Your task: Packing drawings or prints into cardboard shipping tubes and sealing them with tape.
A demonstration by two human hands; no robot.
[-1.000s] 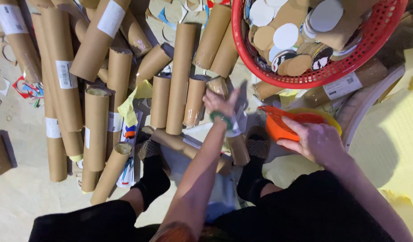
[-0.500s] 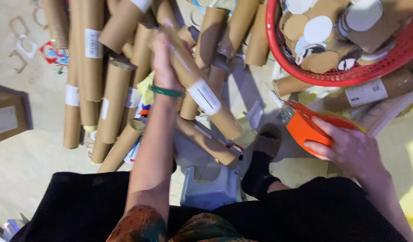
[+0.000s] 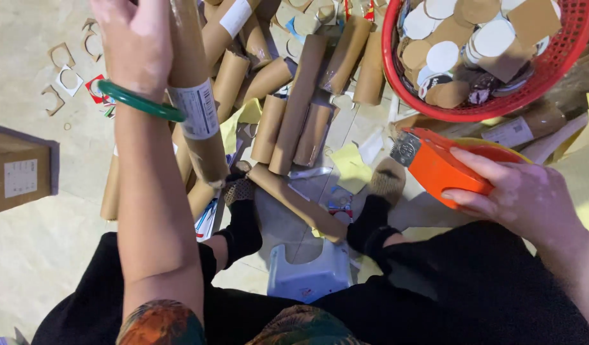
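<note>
Long brown cardboard tube with white label [image 3: 195, 96] upright-tilted at far left, gripped by left hand [image 3: 135, 38] closed around it. Right hand [image 3: 524, 195] at near right, fingers wrapped on orange tape dispenser [image 3: 435, 163]. Red mesh basket [image 3: 550, 64] of round cardboard discs far right. More cardboard tubes [image 3: 301, 102] lie on floor between.

Pale tiled floor [image 3: 39, 255] bears cardboard tubes [image 3: 301, 102], a red basket [image 3: 550, 70], paper scraps [image 3: 352, 166].

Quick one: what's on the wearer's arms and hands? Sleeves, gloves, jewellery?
Both hands are bare, no gloves. The left hand has a smooth green bangle round the wrist; the forearm is uncovered up to a short patterned sleeve in orange and dark tones. The right hand shows no rings or wristwear, and no sleeve on the visible forearm.
</note>
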